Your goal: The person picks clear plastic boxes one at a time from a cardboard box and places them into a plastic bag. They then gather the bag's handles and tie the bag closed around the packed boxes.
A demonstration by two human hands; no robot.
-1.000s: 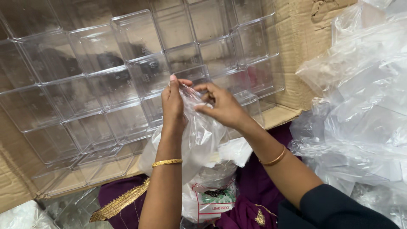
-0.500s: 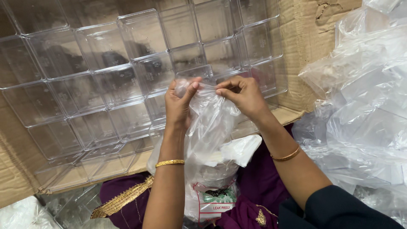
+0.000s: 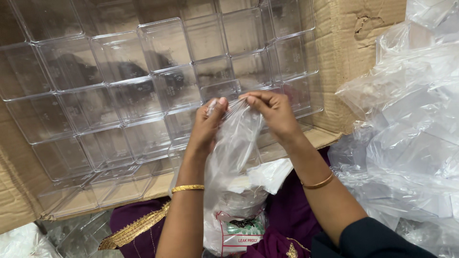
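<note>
A single head-worn camera looks steeply down, close over the lap, facing a cardboard box [image 3: 344, 43] (seemingly tipped open).

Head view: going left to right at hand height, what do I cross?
Clear plastic boxes stacked in the cardboard carton → left hand → clear plastic bag pinched at its top → right hand → carton side wall → heap of clear plastic bags.

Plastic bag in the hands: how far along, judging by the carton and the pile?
Done: clear boxes already fill most of the cardboard carton in rows. In hand: left hand and right hand pinch the top of a clear plastic bag, its mouth drawn narrow between the fingertips. Left: a heap of bagged items lies at right.
</note>
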